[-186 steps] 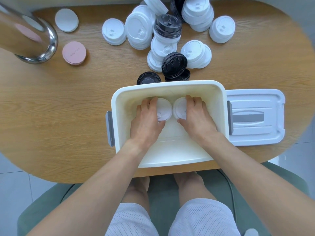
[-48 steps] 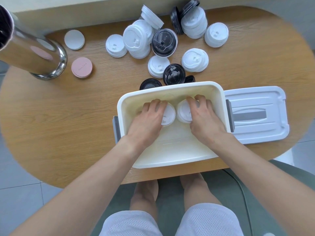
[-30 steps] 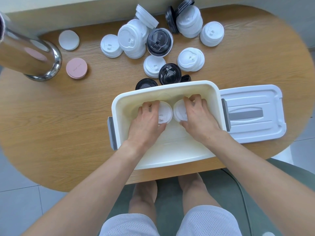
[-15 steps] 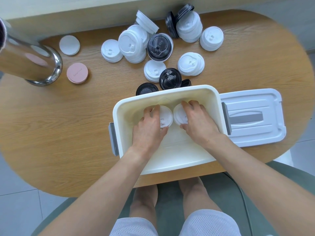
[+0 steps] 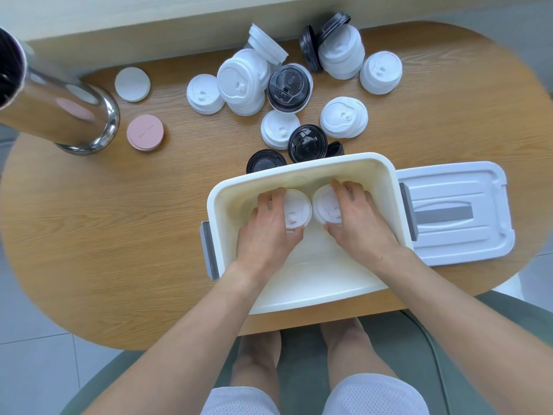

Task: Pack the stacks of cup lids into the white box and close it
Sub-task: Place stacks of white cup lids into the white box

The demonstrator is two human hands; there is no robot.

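The white box [image 5: 302,167] stands open at the table's near edge. Inside it, near the far wall, my left hand [image 5: 264,235] grips a stack of white lids [image 5: 296,211] and my right hand [image 5: 359,223] grips a second white stack [image 5: 324,205] beside it. The two stacks almost touch. The box's lid [image 5: 454,214], white with a grey handle, lies flat on the table to the right of the box. Beyond the box lie several loose stacks of white lids [image 5: 344,116] and black lids [image 5: 288,86].
A shiny metal cylinder [image 5: 57,112] stands at the far left. Next to it lie a pink round coaster [image 5: 145,132] and a white one [image 5: 132,84]. Black lids [image 5: 264,161] sit right against the box's far wall. A green chair is below me.
Both hands stay on the two white stacks inside the box with only slight shifts. My head has moved, so the view has shifted a little.
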